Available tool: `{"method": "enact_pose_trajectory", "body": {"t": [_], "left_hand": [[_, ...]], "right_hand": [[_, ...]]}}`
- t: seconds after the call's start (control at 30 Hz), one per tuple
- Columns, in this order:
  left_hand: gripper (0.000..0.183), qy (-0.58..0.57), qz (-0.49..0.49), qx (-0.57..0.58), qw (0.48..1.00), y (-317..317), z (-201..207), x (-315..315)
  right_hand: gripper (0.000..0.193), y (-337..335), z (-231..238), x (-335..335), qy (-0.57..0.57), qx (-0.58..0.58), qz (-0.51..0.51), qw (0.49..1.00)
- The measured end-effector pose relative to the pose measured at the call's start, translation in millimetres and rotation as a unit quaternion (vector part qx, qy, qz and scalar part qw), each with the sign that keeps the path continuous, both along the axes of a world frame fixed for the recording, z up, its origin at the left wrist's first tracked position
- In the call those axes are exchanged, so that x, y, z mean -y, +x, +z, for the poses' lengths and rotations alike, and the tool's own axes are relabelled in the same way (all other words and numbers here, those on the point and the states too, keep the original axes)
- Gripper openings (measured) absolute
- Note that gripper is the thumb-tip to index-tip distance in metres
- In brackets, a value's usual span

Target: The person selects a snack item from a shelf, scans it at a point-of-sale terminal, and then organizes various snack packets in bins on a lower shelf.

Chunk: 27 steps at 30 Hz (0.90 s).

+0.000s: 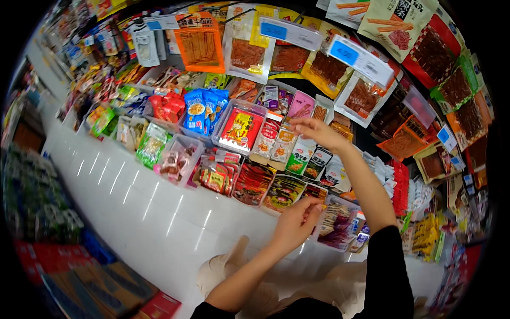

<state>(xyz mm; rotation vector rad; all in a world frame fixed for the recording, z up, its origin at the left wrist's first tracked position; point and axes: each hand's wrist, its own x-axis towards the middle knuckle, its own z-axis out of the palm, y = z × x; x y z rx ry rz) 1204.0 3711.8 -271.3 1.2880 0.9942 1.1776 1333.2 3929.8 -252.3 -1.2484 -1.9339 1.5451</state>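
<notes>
1. Nearest the camera are the wearer's black cloth sleeves (390, 266) and bare forearms, above beige trousers (215, 274); both arms lean out over rows of small snack packets.
2. Right hand (317, 133): it reaches farther in, fingers loosely extended and slightly parted, with nothing visible in its grip; its fingertips are at the upper end of the white-and-orange upright snack packets (282, 146), though whether they touch cannot be told.
3. Left hand (297, 224): it hangs lower and nearer the body, fingers curled in and narrow; whether it pinches anything is hidden by the fingers; the dark red glossy packets (314, 192) lie just beyond it.
4. Those white-and-orange packets stand in the middle of the display; to their left is a clear plastic bin with a red-and-yellow pouch (241, 129); to their right are green-and-white packets (300, 156).
5. Step in hand, as I judge it: reaching among the packets, perhaps to pick or straighten one; no lifted packet is plain to see.
6. Next move, by the same judgement, calls for closing the right fingertips on one packet's edge; neighbours packed this tightly could be dragged along.
</notes>
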Motion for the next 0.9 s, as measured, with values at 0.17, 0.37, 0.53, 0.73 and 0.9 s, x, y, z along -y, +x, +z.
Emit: {"method": "enact_pose_trajectory", "body": {"t": [0.17,0.37,0.53,0.73,0.9], "left_hand": [[0.021,-0.046,-0.049,0.026,0.997,-51.4,-46.3,-53.6],[0.019,-0.256,0.001,0.305,0.917,-98.2,-64.9,-97.4],[0.018,-0.295,0.008,0.368,0.882,-111.1,-78.2,-106.8],[0.018,-0.304,0.058,0.292,0.905,-138.5,-64.3,-95.9],[0.017,-0.283,0.122,0.299,0.903,-153.9,-65.6,-81.1]], "right_hand": [[0.041,6.6,-15.6,-67.6,-0.009,0.009,-0.169,0.986],[0.036,-7.3,-14.4,-99.3,-0.019,-0.028,-0.333,0.942],[0.035,-21.3,-51.7,-144.8,-0.021,-0.113,-0.382,0.917],[0.064,-43.6,-110.6,-210.2,-0.117,-0.302,-0.441,0.837],[0.080,-44.1,-119.1,-247.7,-0.097,-0.540,-0.411,0.728]]}}
